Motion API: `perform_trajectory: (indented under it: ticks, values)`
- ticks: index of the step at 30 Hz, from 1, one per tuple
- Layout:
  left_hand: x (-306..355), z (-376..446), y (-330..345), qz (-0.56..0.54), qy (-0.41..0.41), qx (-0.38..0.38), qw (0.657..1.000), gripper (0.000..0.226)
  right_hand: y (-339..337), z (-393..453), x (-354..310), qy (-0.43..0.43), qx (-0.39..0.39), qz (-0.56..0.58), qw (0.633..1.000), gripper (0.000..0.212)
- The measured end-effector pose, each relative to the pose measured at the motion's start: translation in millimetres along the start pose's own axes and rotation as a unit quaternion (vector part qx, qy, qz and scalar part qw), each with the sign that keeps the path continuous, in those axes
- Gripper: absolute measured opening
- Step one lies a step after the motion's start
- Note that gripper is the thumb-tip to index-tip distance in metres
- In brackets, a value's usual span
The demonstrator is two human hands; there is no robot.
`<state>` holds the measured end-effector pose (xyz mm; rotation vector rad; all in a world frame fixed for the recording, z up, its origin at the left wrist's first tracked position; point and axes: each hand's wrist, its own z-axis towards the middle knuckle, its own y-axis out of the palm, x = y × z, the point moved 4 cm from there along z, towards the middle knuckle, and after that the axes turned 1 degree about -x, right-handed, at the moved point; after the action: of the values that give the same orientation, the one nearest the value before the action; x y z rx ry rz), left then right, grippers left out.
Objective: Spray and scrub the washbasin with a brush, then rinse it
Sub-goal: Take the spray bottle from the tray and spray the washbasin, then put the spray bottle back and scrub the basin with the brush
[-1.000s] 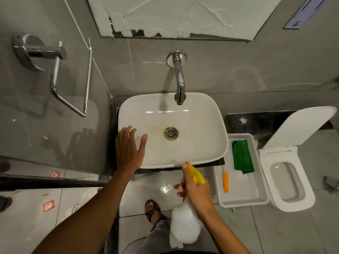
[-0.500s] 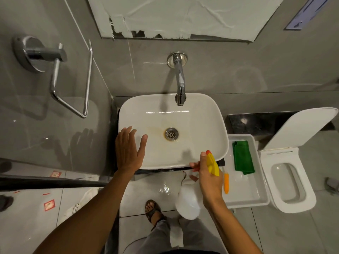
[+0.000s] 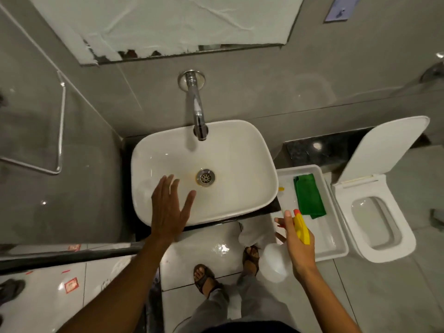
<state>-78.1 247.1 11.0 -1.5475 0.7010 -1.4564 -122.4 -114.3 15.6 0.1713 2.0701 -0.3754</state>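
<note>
The white washbasin sits under a chrome tap, with a yellowish stain beside its drain. My left hand is spread open and empty over the basin's near left rim. My right hand grips a white spray bottle with a yellow trigger head. It holds the bottle over the left edge of the white tray, right of the basin. A small orange bit, possibly the brush, shows in the tray behind the basin rim.
A green cloth lies in the tray. An open toilet stands at the right. A chrome towel rail hangs on the left wall. My sandalled feet stand on wet floor tiles below the basin.
My right hand has carried the spray bottle rightward, from in front of the basin to over the tray. My left hand has shifted a little further over the basin. The view has swung left.
</note>
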Motion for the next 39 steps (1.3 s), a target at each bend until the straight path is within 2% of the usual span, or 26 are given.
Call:
perform_trajectory:
  ticks: [2,5,12,15,21,26,34,39]
  values:
    - [35.7,-2.9,15.3,-0.009,0.03,-0.026,0.999,0.077,-16.5,14.7,6.2,0.009,0.014,0.019,1.0,0.07]
    - [91.8,1.8,39.1,-0.021,0.082,-0.055,0.995,0.076,-41.0,36.6,13.6,0.019,0.04,0.024,0.999,0.058]
    - [204.1,25.8,102.8,-0.023,0.184,-0.095,0.978,0.081,-91.9,94.7,34.1,0.017,0.097,0.024,0.995,0.064]
    - [230.2,33.5,130.7,0.0,0.216,-0.113,0.97,0.086,-104.1,117.4,44.0,0.023,0.101,0.027,0.994,0.055]
    - [235.6,35.1,170.4,0.086,0.262,-0.138,0.951,0.081,-124.6,162.1,84.5,0.011,0.118,0.031,0.993,0.032]
    - [234.7,38.5,176.0,0.133,0.245,-0.145,0.949,0.086,-140.3,187.2,115.4,-0.026,0.116,0.019,0.993,0.016]
    - [236.4,36.2,175.8,0.129,0.242,-0.139,0.952,0.089,-164.3,195.9,153.8,-0.019,0.103,0.014,0.994,0.026]
    - [236.1,36.2,176.0,0.123,0.235,-0.133,0.955,0.087,-165.3,175.8,174.0,0.013,0.171,-0.021,0.985,0.042]
